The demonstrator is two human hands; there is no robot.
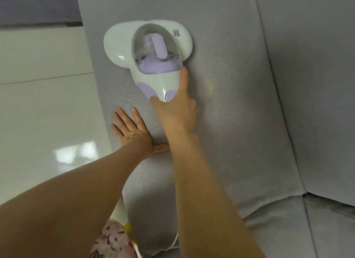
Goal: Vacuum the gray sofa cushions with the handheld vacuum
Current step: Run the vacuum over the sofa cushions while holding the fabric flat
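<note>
free: bare stretch of gray seat cushion (pixel 240 123) right of the handheld vacuum (pixel 151 52), up to the back cushion (pixel 311 85) | blocked: vacuum head covers the cushion's left part; left hand (pixel 132 131) lies flat just behind it, beside the right hand (pixel 172 112) gripping the handle | left: cushion edge borders white floor (pixel 38 104)

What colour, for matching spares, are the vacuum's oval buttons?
Lilac oval buttons on white handheld vacuum; head view.

One vacuum (pixel 151 65), perhaps three cushions (pixel 230 108).
</note>
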